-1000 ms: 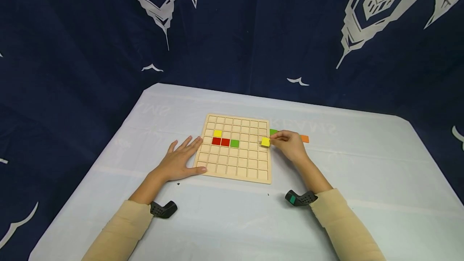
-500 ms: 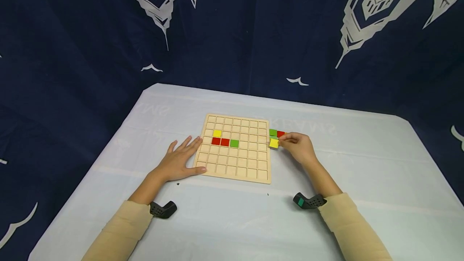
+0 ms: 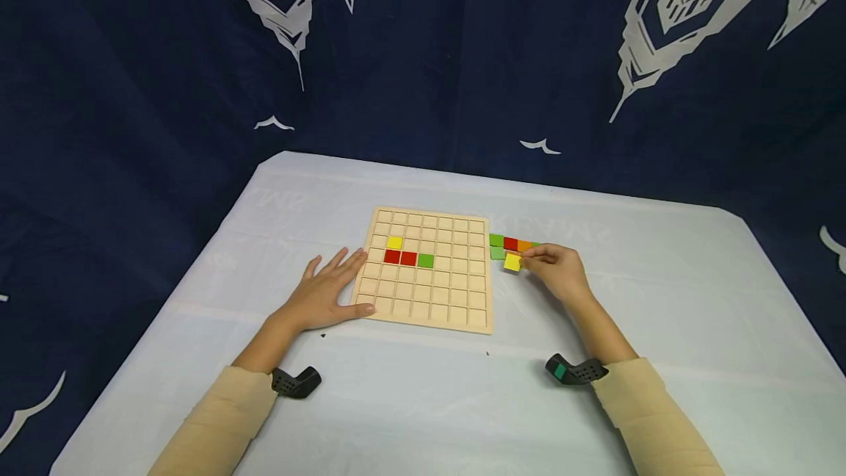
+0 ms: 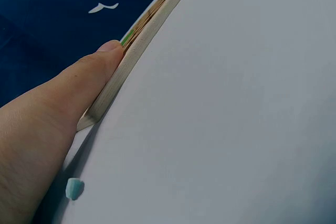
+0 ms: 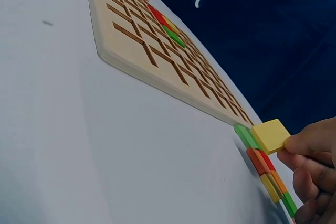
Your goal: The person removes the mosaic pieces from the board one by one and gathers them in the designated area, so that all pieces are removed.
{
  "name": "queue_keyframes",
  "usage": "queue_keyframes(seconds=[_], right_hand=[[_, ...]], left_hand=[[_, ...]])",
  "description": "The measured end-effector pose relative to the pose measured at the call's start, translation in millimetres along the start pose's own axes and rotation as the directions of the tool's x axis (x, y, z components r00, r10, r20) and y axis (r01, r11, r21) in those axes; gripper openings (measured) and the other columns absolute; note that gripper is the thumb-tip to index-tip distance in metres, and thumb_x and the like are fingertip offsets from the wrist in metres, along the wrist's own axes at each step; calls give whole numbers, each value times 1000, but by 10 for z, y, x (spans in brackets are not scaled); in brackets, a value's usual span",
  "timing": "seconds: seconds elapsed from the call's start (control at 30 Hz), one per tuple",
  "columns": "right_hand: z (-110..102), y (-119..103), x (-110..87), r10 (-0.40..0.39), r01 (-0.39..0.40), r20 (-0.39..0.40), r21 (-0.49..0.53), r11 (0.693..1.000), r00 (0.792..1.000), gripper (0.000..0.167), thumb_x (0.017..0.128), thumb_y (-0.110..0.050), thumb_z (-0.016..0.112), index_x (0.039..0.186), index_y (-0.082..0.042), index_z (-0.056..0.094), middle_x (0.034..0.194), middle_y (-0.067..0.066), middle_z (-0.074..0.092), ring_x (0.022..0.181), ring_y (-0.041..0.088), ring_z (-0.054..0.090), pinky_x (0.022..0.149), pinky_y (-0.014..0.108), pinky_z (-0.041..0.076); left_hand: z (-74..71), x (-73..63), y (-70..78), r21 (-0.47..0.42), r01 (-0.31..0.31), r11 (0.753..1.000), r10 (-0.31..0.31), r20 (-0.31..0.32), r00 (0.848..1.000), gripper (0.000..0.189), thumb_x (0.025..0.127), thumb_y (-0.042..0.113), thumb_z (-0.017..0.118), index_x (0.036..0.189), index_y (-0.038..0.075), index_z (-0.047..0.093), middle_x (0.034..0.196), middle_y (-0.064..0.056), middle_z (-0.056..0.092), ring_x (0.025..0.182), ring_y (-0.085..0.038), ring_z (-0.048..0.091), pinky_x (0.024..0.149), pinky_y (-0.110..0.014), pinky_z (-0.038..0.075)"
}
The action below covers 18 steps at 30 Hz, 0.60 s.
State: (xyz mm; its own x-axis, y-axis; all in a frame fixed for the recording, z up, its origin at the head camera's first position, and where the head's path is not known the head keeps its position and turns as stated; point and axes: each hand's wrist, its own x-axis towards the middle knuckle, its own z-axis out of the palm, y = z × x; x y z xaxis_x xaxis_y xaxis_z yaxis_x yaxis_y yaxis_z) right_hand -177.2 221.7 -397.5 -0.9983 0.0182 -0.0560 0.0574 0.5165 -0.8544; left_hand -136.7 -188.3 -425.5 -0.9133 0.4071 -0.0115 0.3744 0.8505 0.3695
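Left hand (image 3: 320,298) is lying at about 9 o'clock of the wooden board (image 3: 423,307), fingers straight and spread, thumb and fingertips touching the edge, not gripping anything. I'm guessing it's steadying the board while one tile is being handled, which seems to be the step in hand.

On the board, a lone yellow tile (image 3: 394,242) is sitting around 10 o'clock of centre. Two red tiles (image 3: 408,259) are lying side by side, the first right at its 6 o'clock, and a green tile (image 3: 426,261) is sitting at their 3 o'clock.

Off the edge, around 2 to 3 o'clock, loose tiles (image 3: 496,240) are lying in rows on the white surface (image 3: 423,395). Right hand (image 3: 558,270) is hovering out at 3 o'clock, pinching a second yellow tile (image 3: 512,263) between thumb and fingers. IMO the next move is calling for a light, steady pinch that's clearing the neighbours.
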Motion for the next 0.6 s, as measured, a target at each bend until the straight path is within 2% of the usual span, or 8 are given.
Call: queue_keyframes(seconds=[0.17,0.3,0.5,0.6], right_hand=[[-63,54,-25,16,-15,-21,45,999,1000,24,91,-13,68,105,7,68,88,4,71,76,8,60,66,19,50],[-128,105,-35,20,-18,-33,75,997,999,27,91,-13,69,106,9,67,93,2,70,75,4,60,66,18,51],[-243,183,-43,56,-53,-52,59,997,997,28,91,-16,68,108,7,66,81,-9,68,74,5,58,65,18,50],[-297,218,-49,61,-59,-61,39,997,996,30,92,-17,67,110,7,66,80,-10,67,74,5,57,65,17,49]], left_hand=[[-2,-5,0,-5,1,1000,-1,0,1000,99,83,69,57,157,13,21,161,-1,19,149,-26,9,113,-59,1],[0,-5,-4,-4,-1,1000,1,-2,1000,99,83,69,57,157,14,21,161,-1,19,149,-26,10,113,-59,1],[11,-5,-13,-3,-7,1000,7,-5,1000,99,83,69,57,157,14,21,161,-1,19,149,-26,10,113,-59,1],[16,-4,-16,-1,-7,1000,7,-4,1000,99,83,69,57,157,14,20,161,0,18,149,-26,10,113,-59,1]])
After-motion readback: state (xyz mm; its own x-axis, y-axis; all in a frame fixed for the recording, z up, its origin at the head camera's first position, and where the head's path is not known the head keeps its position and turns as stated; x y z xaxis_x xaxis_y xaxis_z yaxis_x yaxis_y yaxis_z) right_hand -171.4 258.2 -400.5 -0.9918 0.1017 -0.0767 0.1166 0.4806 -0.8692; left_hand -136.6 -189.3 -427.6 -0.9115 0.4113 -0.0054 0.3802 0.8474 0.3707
